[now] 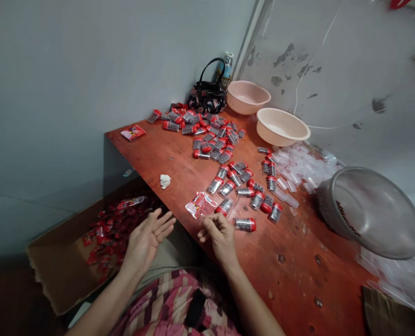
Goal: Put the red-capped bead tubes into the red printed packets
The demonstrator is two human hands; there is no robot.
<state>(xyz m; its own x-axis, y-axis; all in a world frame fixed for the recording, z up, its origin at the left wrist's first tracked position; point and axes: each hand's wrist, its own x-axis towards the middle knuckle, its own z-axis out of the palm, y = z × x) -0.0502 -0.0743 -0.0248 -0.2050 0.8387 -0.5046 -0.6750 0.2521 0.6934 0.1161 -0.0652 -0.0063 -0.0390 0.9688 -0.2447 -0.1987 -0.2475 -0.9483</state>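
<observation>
My left hand (pixel 149 238) is held palm up off the table's near edge, fingers spread, with nothing in it. Over that edge my right hand (pixel 219 238) has its thumb and fingertips drawn together; anything between them is too small or hidden to make out. Just beyond its fingers lies a shiny red and white packet (pixel 200 204). Beside that hand is a clear red-capped jar (pixel 245 224) filled with dark beads, lying on its side. Another such jar (pixel 224 206) rests near the packet, with several more scattered behind.
A cardboard box (pixel 58 266) of red packets stands low on the left. The reddish table (pixel 280 284) carries a heap of jars (pixel 214 135), clear empty tubes (pixel 298 163), a big grey basin (pixel 375 210), two pale basins (pixel 283 127) and a black handbag (pixel 207 99).
</observation>
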